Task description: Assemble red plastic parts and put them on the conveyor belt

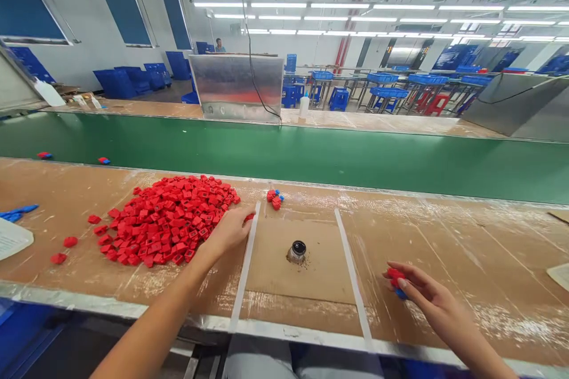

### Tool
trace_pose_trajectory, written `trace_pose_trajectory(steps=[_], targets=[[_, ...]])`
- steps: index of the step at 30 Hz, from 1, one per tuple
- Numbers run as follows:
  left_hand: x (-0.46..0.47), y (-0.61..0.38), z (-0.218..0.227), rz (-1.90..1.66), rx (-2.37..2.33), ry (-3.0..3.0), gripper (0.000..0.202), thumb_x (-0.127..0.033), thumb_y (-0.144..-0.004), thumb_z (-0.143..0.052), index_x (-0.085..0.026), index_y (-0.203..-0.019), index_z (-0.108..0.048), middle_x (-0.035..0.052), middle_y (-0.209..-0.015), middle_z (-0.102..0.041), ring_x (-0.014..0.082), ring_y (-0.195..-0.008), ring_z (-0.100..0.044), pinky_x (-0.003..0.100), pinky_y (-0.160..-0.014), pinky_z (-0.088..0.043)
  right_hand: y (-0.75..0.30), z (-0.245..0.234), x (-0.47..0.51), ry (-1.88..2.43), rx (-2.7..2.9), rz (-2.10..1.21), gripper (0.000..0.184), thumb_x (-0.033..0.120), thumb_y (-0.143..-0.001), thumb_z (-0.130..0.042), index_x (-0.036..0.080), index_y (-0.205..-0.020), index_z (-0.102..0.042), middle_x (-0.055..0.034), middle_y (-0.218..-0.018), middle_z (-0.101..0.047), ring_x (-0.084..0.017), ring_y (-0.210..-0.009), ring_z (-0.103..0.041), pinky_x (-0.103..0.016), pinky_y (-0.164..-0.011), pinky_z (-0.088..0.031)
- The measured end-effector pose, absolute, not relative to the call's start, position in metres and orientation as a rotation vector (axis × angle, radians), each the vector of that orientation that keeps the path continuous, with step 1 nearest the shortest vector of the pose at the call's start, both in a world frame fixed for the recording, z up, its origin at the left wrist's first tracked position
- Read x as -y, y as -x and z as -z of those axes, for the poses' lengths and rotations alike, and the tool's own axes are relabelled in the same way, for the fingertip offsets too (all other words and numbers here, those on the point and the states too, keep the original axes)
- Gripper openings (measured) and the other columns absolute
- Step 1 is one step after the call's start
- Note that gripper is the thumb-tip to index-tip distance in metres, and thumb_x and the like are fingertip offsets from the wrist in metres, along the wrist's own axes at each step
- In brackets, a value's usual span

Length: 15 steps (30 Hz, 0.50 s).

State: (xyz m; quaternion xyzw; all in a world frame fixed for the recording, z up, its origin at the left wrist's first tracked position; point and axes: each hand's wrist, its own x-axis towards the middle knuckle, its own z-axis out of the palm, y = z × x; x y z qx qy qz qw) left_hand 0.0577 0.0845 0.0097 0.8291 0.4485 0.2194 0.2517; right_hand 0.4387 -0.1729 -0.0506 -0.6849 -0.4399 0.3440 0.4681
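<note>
A big heap of small red plastic parts lies on the brown worktop, left of centre. My left hand rests at the heap's right edge, fingers pinched on one red part. My right hand is low on the right, fingers closed round a joined red and blue piece. Between my hands a small round metal fixture with a dark top stands up from the worktop. Near the belt lies a small cluster of red and blue pieces.
A green conveyor belt runs across behind the worktop, carrying two red and blue pieces at far left. A metal box with a black cable stands beyond it. Blue parts and a paper sheet lie at left.
</note>
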Motion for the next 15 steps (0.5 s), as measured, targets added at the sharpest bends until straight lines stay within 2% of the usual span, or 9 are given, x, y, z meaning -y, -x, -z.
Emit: trace_pose_trajectory(steps=[3, 6, 10, 12, 15], targets=[[-0.057, -0.066, 0.001, -0.73, -1.17, -1.997, 0.019, -0.026, -0.087, -0.052, -0.018, -0.098, -0.066, 0.0046, -0.086, -0.068, 0.0208, -0.078, -0.063, 0.03, -0.074, -0.047, -0.426, 0.053, 0.195, 1.661, 0.957, -0.943, 0.057, 0.065, -0.078, -0.07, 0.021, -0.114, -0.065, -0.0132, -0.105, -0.073, -0.031, -0.092, -0.071, -0.044, -0.088, -0.059], [-0.025, -0.078, 0.017, -0.81, -1.107, -1.727, 0.03, -0.039, -0.087, -0.051, -0.013, -0.099, -0.063, 0.0092, -0.09, -0.069, 0.0199, -0.074, -0.065, 0.03, -0.068, -0.05, -0.408, 0.043, 0.186, 1.606, 0.979, -1.013, 0.053, 0.062, -0.082, -0.069, 0.021, -0.116, -0.064, -0.0134, -0.111, -0.071, -0.03, -0.099, -0.069, -0.045, -0.092, -0.057], [0.014, -0.09, 0.033, -0.87, -0.962, -1.365, 0.044, -0.047, -0.09, -0.051, -0.012, -0.117, -0.058, 0.0134, -0.103, -0.071, 0.0172, -0.077, -0.067, 0.028, -0.072, -0.052, -0.382, 0.024, 0.152, 1.531, 1.102, -1.107, 0.053, 0.059, -0.079, -0.074, 0.021, -0.115, -0.063, -0.0143, -0.113, -0.07, -0.029, -0.107, -0.066, -0.044, -0.095, -0.055], [0.029, -0.093, 0.037, -0.888, -0.856, -1.081, 0.048, -0.047, -0.087, -0.062, -0.013, -0.121, -0.058, 0.0136, -0.107, -0.071, 0.0151, -0.078, -0.067, 0.027, -0.076, -0.052, -0.371, 0.018, 0.134, 1.504, 1.179, -1.154, 0.051, 0.057, -0.081, -0.073, 0.021, -0.116, -0.062, -0.0133, -0.112, -0.07, -0.027, -0.104, -0.066, -0.042, -0.093, -0.055], [0.043, -0.095, 0.042, -0.868, -0.767, -0.829, 0.05, -0.042, -0.078, -0.078, -0.014, -0.117, -0.063, 0.0137, -0.111, -0.072, 0.0147, -0.083, -0.067, 0.026, -0.082, -0.051, -0.358, 0.014, 0.112, 1.472, 1.317, -1.16, 0.049, 0.054, -0.085, -0.07, 0.02, -0.12, -0.061, -0.0122, -0.112, -0.07, -0.024, -0.099, -0.066, -0.039, -0.089, -0.056]])
